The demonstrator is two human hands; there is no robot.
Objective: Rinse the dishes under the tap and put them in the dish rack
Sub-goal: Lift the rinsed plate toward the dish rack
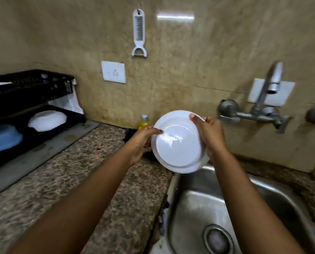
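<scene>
No text, label, brand or number can be read — the bottle (144,122) at 12 o'clock of the bench (83,162) is too blurred, and the socket plate (113,72) on the wall shows only plain holes.

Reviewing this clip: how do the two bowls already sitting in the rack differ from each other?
The white bowl sits farther back in the dish rack; the blue bowl sits nearer the camera, cut off at the frame's left edge. They differ in colour, white against light blue. Both lie upside down on the lower tier, apart from each other.
</scene>
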